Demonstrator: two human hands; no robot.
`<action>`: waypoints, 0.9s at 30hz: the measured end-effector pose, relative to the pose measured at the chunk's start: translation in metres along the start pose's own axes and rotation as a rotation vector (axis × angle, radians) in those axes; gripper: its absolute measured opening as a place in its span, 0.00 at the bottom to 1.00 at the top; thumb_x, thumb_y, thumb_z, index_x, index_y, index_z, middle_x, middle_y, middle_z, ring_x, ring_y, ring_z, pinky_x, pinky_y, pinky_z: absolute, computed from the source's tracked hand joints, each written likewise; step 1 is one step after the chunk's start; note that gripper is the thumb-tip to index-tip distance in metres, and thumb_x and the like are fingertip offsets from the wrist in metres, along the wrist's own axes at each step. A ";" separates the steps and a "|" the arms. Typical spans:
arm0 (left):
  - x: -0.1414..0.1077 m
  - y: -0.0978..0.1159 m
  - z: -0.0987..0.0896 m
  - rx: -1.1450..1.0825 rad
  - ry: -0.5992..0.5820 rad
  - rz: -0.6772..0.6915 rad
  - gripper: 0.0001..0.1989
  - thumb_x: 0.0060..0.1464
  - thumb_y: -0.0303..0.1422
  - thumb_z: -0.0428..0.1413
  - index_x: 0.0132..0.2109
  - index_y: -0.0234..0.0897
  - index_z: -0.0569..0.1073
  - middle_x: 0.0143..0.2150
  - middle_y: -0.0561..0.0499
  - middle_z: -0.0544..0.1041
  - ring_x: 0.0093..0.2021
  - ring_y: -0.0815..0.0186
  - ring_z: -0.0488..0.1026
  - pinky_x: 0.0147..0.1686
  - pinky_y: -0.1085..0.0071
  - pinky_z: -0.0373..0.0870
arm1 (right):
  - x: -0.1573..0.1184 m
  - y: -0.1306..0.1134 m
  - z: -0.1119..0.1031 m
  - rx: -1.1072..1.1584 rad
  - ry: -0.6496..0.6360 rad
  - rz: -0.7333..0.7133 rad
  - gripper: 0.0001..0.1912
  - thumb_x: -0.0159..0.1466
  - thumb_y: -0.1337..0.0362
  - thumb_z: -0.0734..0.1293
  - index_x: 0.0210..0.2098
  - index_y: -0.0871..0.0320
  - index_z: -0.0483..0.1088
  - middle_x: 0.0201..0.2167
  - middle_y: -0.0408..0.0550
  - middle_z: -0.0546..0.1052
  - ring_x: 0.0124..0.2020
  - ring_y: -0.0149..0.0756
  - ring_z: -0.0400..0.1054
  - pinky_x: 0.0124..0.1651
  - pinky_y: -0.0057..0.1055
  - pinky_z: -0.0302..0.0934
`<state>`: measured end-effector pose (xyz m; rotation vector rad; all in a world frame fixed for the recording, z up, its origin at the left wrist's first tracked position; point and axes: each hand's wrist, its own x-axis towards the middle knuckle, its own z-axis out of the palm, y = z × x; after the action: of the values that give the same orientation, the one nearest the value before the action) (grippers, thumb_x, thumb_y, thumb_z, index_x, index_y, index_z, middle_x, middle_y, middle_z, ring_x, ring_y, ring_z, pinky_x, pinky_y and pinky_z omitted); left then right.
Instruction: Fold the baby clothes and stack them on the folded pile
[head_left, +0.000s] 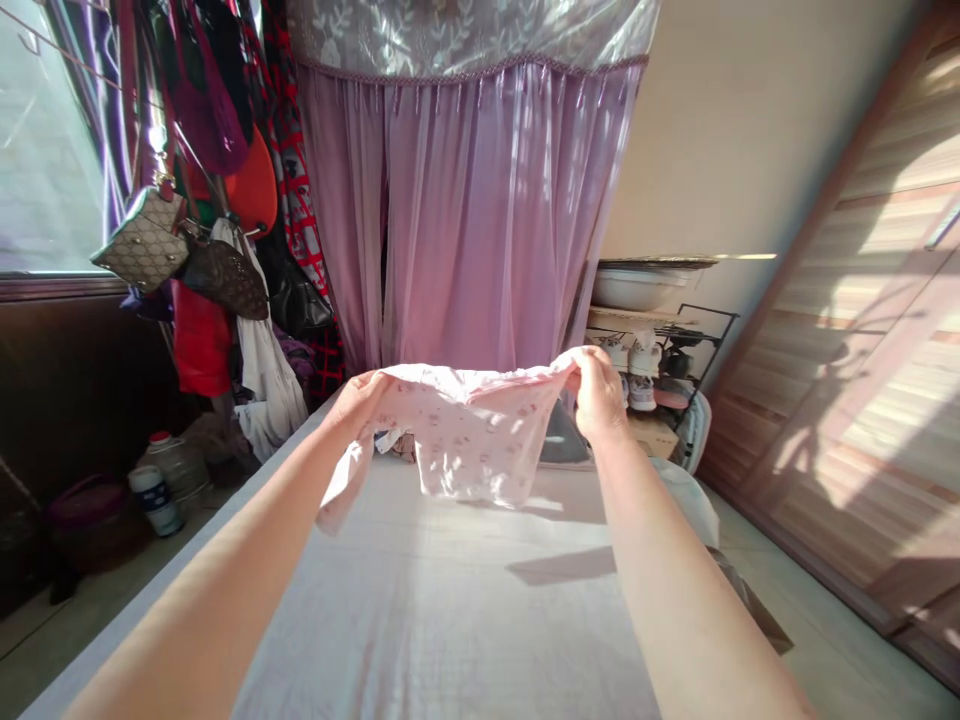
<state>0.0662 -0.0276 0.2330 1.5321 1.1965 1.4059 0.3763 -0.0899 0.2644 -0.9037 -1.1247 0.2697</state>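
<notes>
A pale pink long-sleeved top with a small scattered print hangs stretched between my two hands. My left hand is closed on its upper left part, and a sleeve droops below that hand. At the upper right my right hand grips the cloth in a fist. The top's lower edge hangs close over a bed covered with a pale sheet; I cannot tell if it touches. Behind it, a dark grey item and some bunched cloth are partly hidden.
Purple curtains hang at the far end. On the left are hung bags and clothes, with a plastic bottle on the floor. A shoe rack with a white basin stands at right, near a wooden wardrobe.
</notes>
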 end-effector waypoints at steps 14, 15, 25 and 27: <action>0.048 -0.014 -0.004 0.519 -0.059 0.003 0.18 0.46 0.36 0.54 0.43 0.37 0.80 0.18 0.55 0.72 0.18 0.64 0.69 0.19 0.74 0.63 | 0.008 0.048 -0.039 -0.393 -0.139 -0.021 0.21 0.61 0.44 0.63 0.33 0.56 0.71 0.28 0.44 0.76 0.31 0.34 0.68 0.40 0.33 0.64; 0.053 -0.015 -0.002 0.551 -0.054 0.011 0.18 0.46 0.35 0.54 0.44 0.37 0.79 0.20 0.54 0.73 0.19 0.64 0.70 0.21 0.74 0.65 | 0.008 0.052 -0.040 -0.381 -0.128 0.000 0.21 0.61 0.43 0.62 0.33 0.56 0.71 0.29 0.44 0.77 0.32 0.35 0.68 0.41 0.33 0.64; 0.059 0.011 0.013 0.231 0.060 0.137 0.22 0.48 0.32 0.49 0.50 0.37 0.76 0.28 0.53 0.75 0.25 0.67 0.70 0.25 0.76 0.66 | 0.011 0.036 -0.040 -0.448 0.002 -0.157 0.24 0.62 0.40 0.62 0.34 0.55 0.69 0.27 0.44 0.76 0.30 0.36 0.69 0.38 0.33 0.64; 0.051 0.012 0.011 0.141 0.039 0.126 0.20 0.48 0.35 0.50 0.48 0.36 0.76 0.28 0.53 0.75 0.25 0.68 0.70 0.23 0.78 0.65 | 0.011 0.034 -0.048 -0.399 -0.128 -0.069 0.26 0.57 0.38 0.66 0.35 0.56 0.70 0.23 0.42 0.74 0.25 0.34 0.67 0.33 0.31 0.63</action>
<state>0.0770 0.0178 0.2588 1.7105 1.2642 1.4649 0.4305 -0.0851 0.2401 -1.2083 -1.3529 0.0452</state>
